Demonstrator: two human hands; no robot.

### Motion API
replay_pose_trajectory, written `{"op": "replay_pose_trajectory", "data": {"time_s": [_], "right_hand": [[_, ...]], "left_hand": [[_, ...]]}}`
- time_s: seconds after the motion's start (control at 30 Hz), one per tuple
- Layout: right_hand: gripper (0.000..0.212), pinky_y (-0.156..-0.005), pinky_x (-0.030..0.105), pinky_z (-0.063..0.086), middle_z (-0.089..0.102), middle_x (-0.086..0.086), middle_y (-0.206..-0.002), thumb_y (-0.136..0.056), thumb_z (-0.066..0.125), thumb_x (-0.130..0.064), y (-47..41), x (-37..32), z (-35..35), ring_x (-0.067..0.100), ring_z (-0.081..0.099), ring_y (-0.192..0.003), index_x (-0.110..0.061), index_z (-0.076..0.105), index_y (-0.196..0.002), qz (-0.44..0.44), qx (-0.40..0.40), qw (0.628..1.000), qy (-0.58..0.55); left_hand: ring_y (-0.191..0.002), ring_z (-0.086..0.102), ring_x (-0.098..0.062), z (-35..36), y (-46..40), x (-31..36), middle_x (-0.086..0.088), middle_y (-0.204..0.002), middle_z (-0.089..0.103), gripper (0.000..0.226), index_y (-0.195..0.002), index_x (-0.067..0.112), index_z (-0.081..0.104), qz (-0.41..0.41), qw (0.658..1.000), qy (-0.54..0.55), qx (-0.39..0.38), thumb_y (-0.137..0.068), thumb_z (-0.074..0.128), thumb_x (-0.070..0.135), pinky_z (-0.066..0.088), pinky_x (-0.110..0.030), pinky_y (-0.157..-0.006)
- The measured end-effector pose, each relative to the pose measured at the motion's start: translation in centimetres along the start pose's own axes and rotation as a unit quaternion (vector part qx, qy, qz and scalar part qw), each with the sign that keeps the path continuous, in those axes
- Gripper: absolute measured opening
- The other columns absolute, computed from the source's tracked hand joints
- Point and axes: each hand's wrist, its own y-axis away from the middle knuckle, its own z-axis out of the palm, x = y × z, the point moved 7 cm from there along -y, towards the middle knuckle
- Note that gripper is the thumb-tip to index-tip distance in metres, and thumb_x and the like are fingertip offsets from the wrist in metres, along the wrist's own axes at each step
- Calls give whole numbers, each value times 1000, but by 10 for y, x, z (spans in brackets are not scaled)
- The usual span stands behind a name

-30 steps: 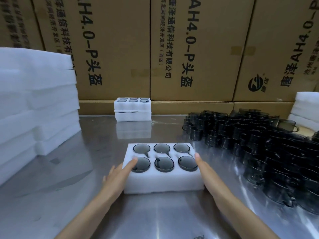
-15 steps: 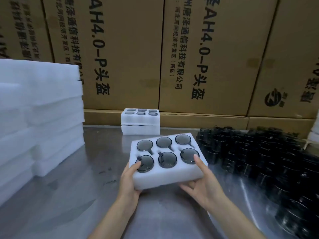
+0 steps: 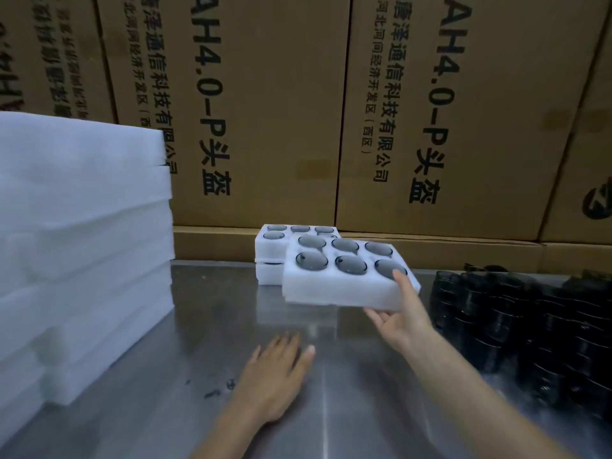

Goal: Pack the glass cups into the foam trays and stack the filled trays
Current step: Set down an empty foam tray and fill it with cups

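Before boxes (image 3: 265, 111) printed "AH4.0-P", right hand (image 3: 402, 321) fingers grasp the filled tray (image 3: 334, 286); left hand (image 3: 273, 376) relaxed.

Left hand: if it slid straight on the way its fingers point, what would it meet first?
Probably nothing soon: the left hand points over bare steel table, passing under the held foam tray; the stacked trays come next, though depth is unclear.

White foam trays (image 3: 334, 288) are filled with grey-tinted cups (image 3: 350, 264); brown cartons (image 3: 265, 111) at twelve o'clock are printed with black lettering
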Motion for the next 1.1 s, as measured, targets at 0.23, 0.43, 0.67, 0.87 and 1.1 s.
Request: {"op": "replay_pose_trajectory", "data": {"time_s": [0.23, 0.43, 0.67, 0.87, 1.1], "right_hand": [[60, -64, 45, 58, 56, 14, -121, -81, 73, -32, -76, -26, 105, 33, 62, -101, -17, 42, -131, -34, -25, 999, -20], [59, -76, 50, 54, 47, 10, -126, -81, 72, -26, -119, -12, 161, 34, 55, -109, -20, 39, -130, -66, -9, 997, 36], [63, -89, 46, 53, 47, 12, -125, -83, 71, -36, -153, 3, 155, 33, 56, -110, -15, 38, -132, -34, -10, 995, 98], [69, -91, 36, 50, 40, 12, -135, -82, 72, -15, -163, -7, 149, 26, 50, -113, -13, 28, -135, -159, 13, 928, 336], [76, -80, 38, 39, 39, 5, -139, -80, 70, -47, -161, -20, 144, 30, 46, -123, -11, 34, -137, -273, 114, 784, 546]], "left_hand": [[-145, -10, -8, 15, -15, -6, 8, -159, -12, 71, -151, 33, -1, 18, 995, -91, -28, -92, 22, 65, -6, -36, -116], [-145, -12, -9, 19, -20, -7, 7, -158, -15, 72, -151, 31, -2, 16, 994, -101, -37, -92, 23, 64, -8, -37, -115], [-145, -14, -8, 20, -19, -7, 7, -158, -16, 71, -151, 32, -2, 17, 995, -94, -30, -92, 22, 63, -10, -36, -115], [-144, -15, -7, 18, -17, -6, 8, -158, -17, 71, -151, 33, -3, 14, 996, -81, -23, -92, 23, 64, -11, -35, -115], [-144, -14, -6, 17, -17, -6, 10, -158, -16, 71, -151, 34, -2, 13, 997, -79, -20, -92, 24, 64, -10, -35, -115]]}}
